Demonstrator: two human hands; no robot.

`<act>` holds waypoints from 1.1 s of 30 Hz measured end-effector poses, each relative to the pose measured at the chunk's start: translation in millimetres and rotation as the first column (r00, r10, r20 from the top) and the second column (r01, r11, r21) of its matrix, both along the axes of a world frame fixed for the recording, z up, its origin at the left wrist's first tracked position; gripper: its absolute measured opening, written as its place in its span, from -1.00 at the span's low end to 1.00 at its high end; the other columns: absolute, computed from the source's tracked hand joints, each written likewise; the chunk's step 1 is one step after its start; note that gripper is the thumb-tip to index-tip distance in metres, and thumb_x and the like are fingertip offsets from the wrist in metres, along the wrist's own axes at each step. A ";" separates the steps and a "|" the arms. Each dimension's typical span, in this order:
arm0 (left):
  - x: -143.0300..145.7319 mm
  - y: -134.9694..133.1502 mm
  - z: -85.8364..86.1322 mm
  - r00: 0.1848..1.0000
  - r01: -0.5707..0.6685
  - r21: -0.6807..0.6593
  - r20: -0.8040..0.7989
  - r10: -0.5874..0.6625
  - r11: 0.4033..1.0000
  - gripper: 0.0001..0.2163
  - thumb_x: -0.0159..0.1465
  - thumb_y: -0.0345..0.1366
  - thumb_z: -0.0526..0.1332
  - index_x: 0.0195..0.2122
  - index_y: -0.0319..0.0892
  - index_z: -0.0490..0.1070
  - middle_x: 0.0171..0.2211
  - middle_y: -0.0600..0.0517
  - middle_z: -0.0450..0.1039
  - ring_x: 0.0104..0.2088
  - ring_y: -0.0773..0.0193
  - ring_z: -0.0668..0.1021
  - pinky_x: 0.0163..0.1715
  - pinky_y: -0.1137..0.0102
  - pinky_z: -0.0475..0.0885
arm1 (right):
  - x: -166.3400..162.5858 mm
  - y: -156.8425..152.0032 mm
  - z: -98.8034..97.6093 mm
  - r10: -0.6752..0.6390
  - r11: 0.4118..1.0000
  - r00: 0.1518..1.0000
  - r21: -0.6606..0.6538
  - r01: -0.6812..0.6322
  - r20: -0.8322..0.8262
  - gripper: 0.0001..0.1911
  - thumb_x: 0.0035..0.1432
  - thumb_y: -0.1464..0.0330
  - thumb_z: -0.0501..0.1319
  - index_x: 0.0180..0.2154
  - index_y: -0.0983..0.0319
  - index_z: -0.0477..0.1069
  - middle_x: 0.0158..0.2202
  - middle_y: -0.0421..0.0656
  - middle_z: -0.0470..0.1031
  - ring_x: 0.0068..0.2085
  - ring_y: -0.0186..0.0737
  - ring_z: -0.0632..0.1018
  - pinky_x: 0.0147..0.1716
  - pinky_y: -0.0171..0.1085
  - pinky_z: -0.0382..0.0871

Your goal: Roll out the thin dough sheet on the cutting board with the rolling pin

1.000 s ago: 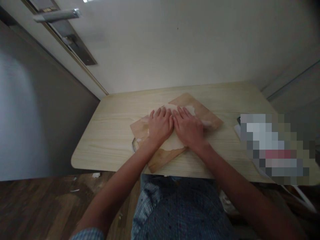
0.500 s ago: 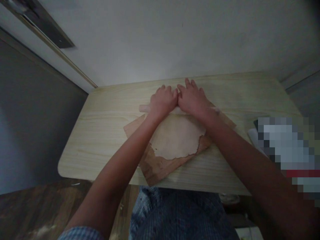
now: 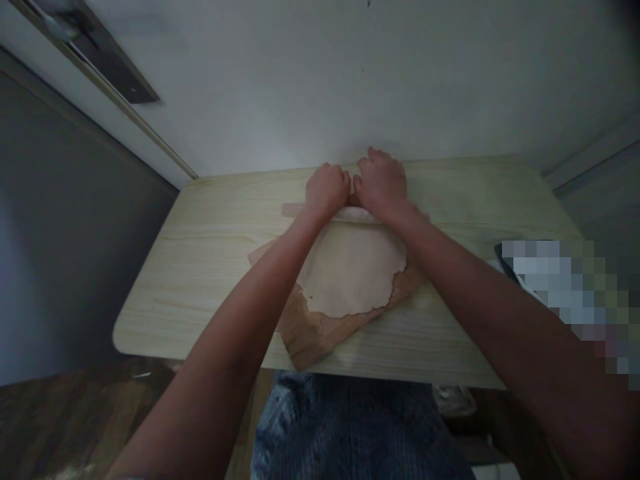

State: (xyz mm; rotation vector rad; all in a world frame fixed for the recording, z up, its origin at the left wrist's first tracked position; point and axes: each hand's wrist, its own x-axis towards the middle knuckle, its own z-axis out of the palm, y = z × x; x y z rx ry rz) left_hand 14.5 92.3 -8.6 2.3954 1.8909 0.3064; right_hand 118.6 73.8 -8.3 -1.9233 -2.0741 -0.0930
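Resting left hand [image 3: 327, 189] and right hand [image 3: 383, 183], half-curled, over rolling pin [image 3: 351, 214], lying beneath both with long axis left to right; cannot tell whether clasped; with dough sheet [image 3: 353, 270] just nearside of grip.

Left hand [image 3: 328, 188] and right hand [image 3: 383, 181] lie over a rolling pin [image 3: 353, 214] touching dough [image 3: 354, 270].

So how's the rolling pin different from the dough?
The rolling pin is long and narrow, while the dough is a broad, flat sheet. The rolling pin's visible sides look straight; the dough's near edge is ragged. Both are pale.
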 end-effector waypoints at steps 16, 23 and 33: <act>-9.8 -44.7 5.8 0.991 -0.134 0.034 -0.002 0.134 0.990 -0.67 0.22 -0.25 -0.06 -0.15 -0.27 0.39 -0.10 -0.21 0.38 -0.06 0.06 0.41 -0.15 0.26 0.35 | -10.1 -37.5 -4.1 -0.072 0.996 0.991 -0.054 0.066 -0.117 -0.55 0.18 0.32 -0.07 0.03 0.40 0.29 0.19 0.17 0.14 0.20 0.11 0.14 0.07 0.16 -0.02; -15.3 -80.0 4.1 0.993 -0.095 0.121 -0.060 0.103 0.988 -0.64 0.29 -0.25 -0.15 -0.10 -0.25 0.37 0.03 -0.19 0.31 0.05 0.06 0.33 -0.10 0.21 0.31 | -19.7 -72.1 -4.6 -0.026 0.999 0.996 0.022 0.028 -0.089 -0.56 0.22 0.32 -0.13 0.00 0.35 0.34 0.17 0.11 0.19 0.18 0.04 0.19 0.09 0.07 0.01; -49.2 -167.3 -6.3 0.982 0.130 0.222 -0.160 -0.096 0.966 -0.65 0.30 -0.27 -0.13 -0.01 -0.26 0.30 0.07 -0.13 0.32 0.04 0.11 0.38 0.13 0.15 0.09 | -31.7 -167.6 -14.8 0.138 0.984 0.990 0.118 -0.135 -0.017 -0.57 0.26 0.30 -0.17 0.04 0.24 0.30 0.08 0.00 0.35 0.07 -0.07 0.35 0.10 0.02 0.01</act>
